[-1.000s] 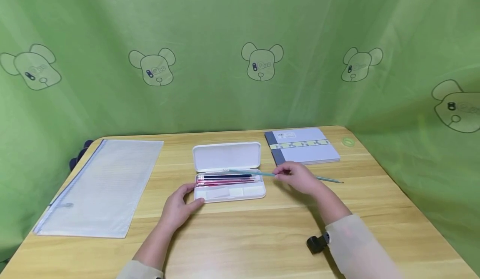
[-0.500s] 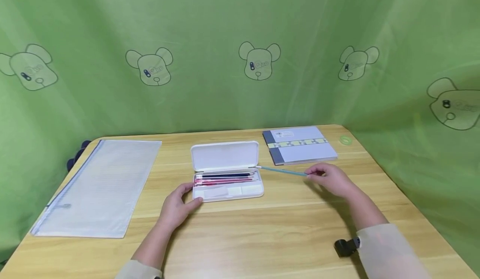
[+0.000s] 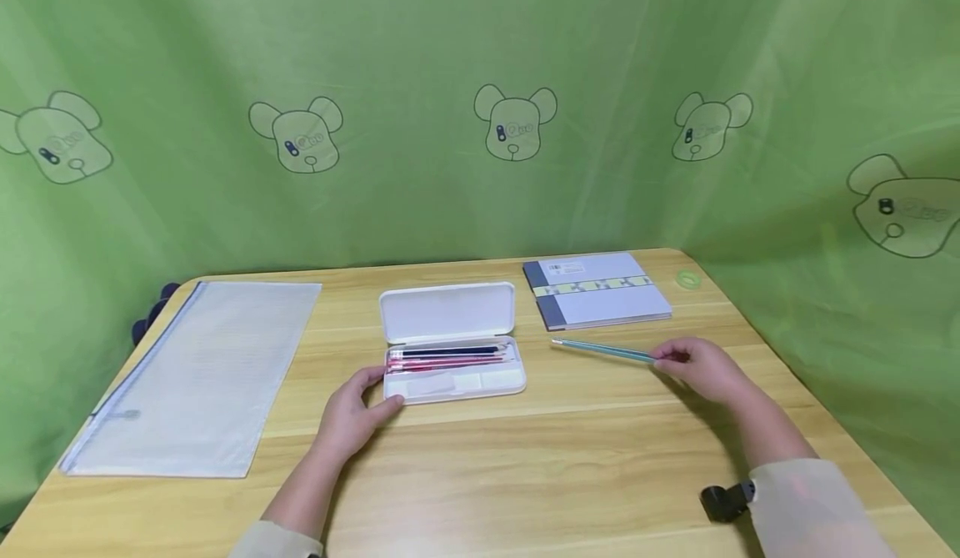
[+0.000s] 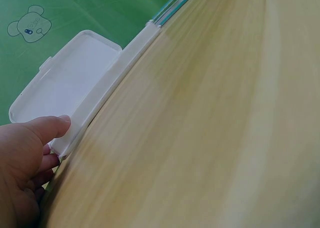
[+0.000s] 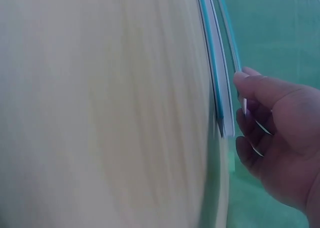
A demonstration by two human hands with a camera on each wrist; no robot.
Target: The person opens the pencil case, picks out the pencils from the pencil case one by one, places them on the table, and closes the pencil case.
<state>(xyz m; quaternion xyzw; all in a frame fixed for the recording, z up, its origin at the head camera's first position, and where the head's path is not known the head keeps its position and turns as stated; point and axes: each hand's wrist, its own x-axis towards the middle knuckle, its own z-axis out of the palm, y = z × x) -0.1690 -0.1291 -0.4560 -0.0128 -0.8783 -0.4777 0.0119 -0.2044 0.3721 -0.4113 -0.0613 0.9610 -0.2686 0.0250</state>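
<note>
My left hand (image 3: 351, 414) holds the left end of an open white pencil case (image 3: 501, 381), thumb at the front corner and fingers at the side. Inside lie several dark and red pencils (image 3: 450, 359) and a white block (image 3: 431, 385). My right hand (image 3: 699, 368) pinches a teal pencil (image 5: 231, 32) near its pointed end, its other end towards the case. A second teal pencil (image 5: 216, 72) lies below it on the table, in front of the notebook; from the head the two overlap. The left wrist view shows my thumb (image 4: 52, 128) on the case.
A lilac notebook (image 3: 611, 304) with a patterned band lies at the back right, a green ring (image 3: 687, 279) beyond it. On the left is a translucent zip pouch (image 3: 195, 383). Green curtain (image 3: 420, 208) hangs behind and at both sides of the wooden table (image 3: 480, 475).
My right hand has moved right, away from over the pencil case, carrying the teal pencil with it. My left hand has stayed on the case.
</note>
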